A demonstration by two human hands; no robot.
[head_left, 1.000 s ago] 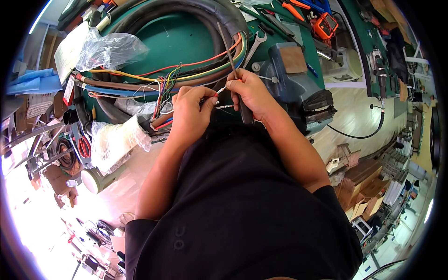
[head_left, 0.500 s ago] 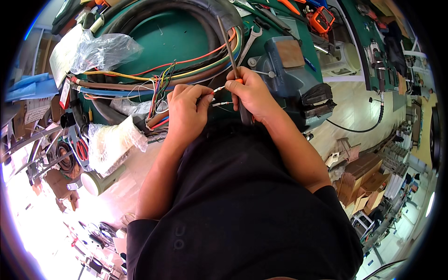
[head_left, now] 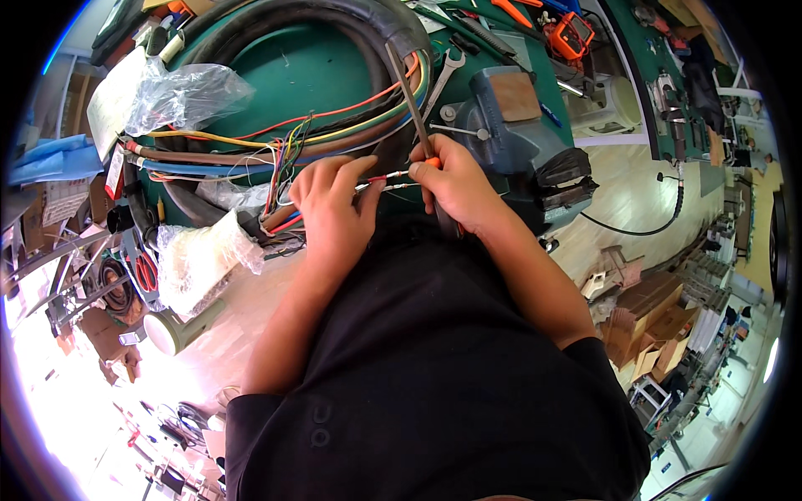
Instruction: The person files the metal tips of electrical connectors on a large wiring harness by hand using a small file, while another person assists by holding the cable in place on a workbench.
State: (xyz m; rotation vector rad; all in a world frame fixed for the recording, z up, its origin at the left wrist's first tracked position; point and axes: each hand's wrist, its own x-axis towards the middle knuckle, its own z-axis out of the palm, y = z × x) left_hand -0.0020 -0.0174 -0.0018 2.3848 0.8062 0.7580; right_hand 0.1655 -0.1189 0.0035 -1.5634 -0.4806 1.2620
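Observation:
My right hand [head_left: 455,184] is closed around the dark handle of a long, tapered file [head_left: 414,104], which has an orange collar and points up and away. Its thumb and forefinger also pinch the metal-tipped end of a thin red wire [head_left: 382,177]. Opposite it, my left hand [head_left: 332,200] has its thumb and forefinger parted around the thin wires. Just below the red wire, a second wire end with a metal contact [head_left: 398,186] runs past the left thumb. Behind the left hand spreads a bundle of thin coloured wires [head_left: 288,154]; the left palm's underside is hidden.
A thick black cable coil [head_left: 276,18] lies on the green bench mat [head_left: 292,71]. To the right stand a blue-grey bench vise [head_left: 499,138] and a spanner [head_left: 443,83]. Clear plastic wrap [head_left: 188,92] and a bubble-wrapped bundle [head_left: 209,255] are at left. An orange meter [head_left: 571,35] sits far right.
My left thumb and forefinger have come apart from their pinch, baring a red stretch of wire. The right hand, still holding the file, has shifted slightly right and nearer.

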